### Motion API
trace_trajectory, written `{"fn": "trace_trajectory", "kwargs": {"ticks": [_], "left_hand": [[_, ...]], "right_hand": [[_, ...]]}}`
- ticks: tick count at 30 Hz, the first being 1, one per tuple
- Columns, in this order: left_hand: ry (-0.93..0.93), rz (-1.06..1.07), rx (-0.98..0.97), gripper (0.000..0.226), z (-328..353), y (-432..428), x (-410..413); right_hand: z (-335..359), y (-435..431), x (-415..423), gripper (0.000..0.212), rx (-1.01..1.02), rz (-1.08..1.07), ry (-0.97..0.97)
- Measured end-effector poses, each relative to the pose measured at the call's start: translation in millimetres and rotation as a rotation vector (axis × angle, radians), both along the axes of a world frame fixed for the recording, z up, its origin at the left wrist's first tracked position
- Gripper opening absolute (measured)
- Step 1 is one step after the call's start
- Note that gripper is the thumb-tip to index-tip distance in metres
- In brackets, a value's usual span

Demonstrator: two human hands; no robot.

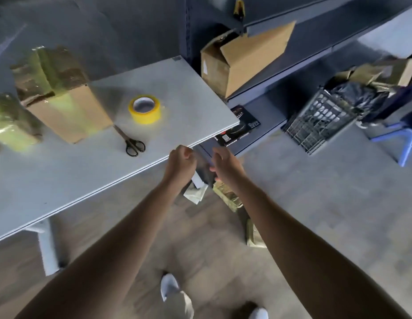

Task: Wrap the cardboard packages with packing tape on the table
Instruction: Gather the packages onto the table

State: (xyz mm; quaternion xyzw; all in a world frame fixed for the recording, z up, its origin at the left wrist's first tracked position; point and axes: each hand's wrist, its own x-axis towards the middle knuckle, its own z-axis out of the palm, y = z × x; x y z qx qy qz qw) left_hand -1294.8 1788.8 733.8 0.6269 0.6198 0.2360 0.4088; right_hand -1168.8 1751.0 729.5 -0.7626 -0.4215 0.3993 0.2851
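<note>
Cardboard box (62, 104) on the grey table (189, 88), left part. Its long axis runs diagonally from far-left to near-right; the far end, covered in yellowish tape, points away to the left and the bare brown end faces the near edge. Second package (9, 125), fully wrapped in greenish tape, just left of it and cut by the frame edge; axis can't be read. Yellow tape roll (146, 109) lies flat, hole up, right of the box and apart from it. Scissors (131, 140) closed, blades pointing far-left toward the box's near corner, black handles toward the table's near edge. Both arms stretch straight forward, forearms bare, hands close together past the table's near right edge, touching none of the table items. Left hand (182, 157) knuckles up, fingers curled in to a fist, nothing seen in it. Right hand (223, 162) just beside it, fingers loosely extended and angled down-left, holding nothing. Under the hands on the floor (315, 203), blurred, what look like small taped packets (228, 195). Open cardboard carton (237, 63) on the shelf (258, 100) right of the table, flap up. Mesh basket (320, 120) with a black bag further right. White shoes (169, 286) at bottom.
</note>
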Motion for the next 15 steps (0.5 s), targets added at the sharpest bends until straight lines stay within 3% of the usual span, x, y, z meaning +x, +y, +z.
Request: {"fn": "trace_trajectory", "kwargs": {"ticks": [8, 15], "left_hand": [[-0.033, -0.032, -0.068, 0.023, -51, -95, 136], [-0.014, -0.104, -0.197, 0.014, -169, -148, 220]], "right_hand": [[-65, -101, 125, 0.035, -0.016, -0.088, -0.001], [-183, -179, 201, 0.031, -0.152, -0.187, -0.012]]}}
